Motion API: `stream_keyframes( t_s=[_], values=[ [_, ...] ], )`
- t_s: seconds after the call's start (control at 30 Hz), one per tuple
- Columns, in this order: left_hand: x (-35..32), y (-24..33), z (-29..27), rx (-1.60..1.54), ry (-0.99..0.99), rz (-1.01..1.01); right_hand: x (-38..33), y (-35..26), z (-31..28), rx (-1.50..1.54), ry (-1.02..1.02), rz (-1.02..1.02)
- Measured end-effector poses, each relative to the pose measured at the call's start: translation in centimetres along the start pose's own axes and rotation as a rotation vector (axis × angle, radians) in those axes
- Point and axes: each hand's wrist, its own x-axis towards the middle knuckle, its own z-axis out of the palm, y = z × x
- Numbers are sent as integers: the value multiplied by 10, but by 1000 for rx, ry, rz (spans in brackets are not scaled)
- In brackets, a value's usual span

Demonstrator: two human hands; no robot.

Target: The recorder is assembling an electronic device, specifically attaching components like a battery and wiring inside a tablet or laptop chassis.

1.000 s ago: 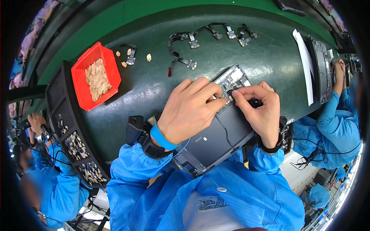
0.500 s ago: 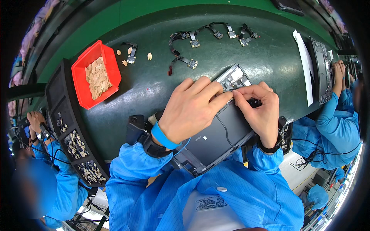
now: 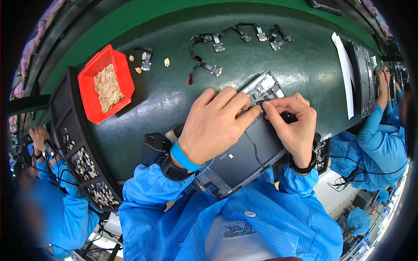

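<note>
A dark grey device housing, with bare electronics at its far end, lies at a slant on the bench before me. My left hand rests over its left side, fingers bent and pressed together, their tips on the electronics. Thumb and forefinger of my right hand pinch at the same spot, where a small dark piece shows between the fingertips. Its kind I cannot make out, and what lies beneath the left fingers is hidden. Down the housing runs a black cable.
Left stands a red bin of small tan pieces, beside a black compartment tray. Small circuit boards with black ribbon cables lie toward the far edge. White paper and another opened device are at right. Co-workers sit on both sides.
Both hands stay at the same spot on the housing, with only a slight shift of the fingertips. The view has moved a little.
</note>
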Motion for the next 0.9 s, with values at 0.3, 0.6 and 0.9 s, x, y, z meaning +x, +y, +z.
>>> stream_keyframes(
  t_s=[0.3, 0.6, 0.9],
  values=[
    [1, 1, 0, -12, 1, -4, 0, 1, 0, -36, -2, -26],
    [1, 1, -1, -27, -9, -9, 2, 1, -4, -21, -51, -31],
    [0, 0, -1, -12, -11, -5, 10, 2, -9, 13, -124, -37]
  ],
)
